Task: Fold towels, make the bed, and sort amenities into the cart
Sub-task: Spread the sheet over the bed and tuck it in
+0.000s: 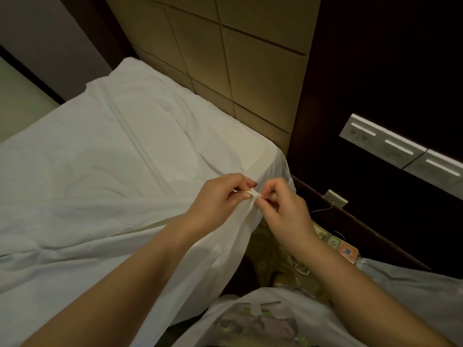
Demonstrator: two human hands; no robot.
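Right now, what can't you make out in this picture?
- Head view, sheet corner: knot or fold unclear; left hand and right hand pinch over it.
- Head view, wall panel: labels too small; right end cut by the frame edge.
- Head view, clutter: dim, partly behind right arm.

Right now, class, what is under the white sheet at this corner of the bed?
A yellowish surface, probably the mattress, shows faintly through the sheet near the headboard. Everything else under it is covered.

Bed (253, 156) bears white sheet (87, 171), pillow (150, 96) at headboard (238, 58)
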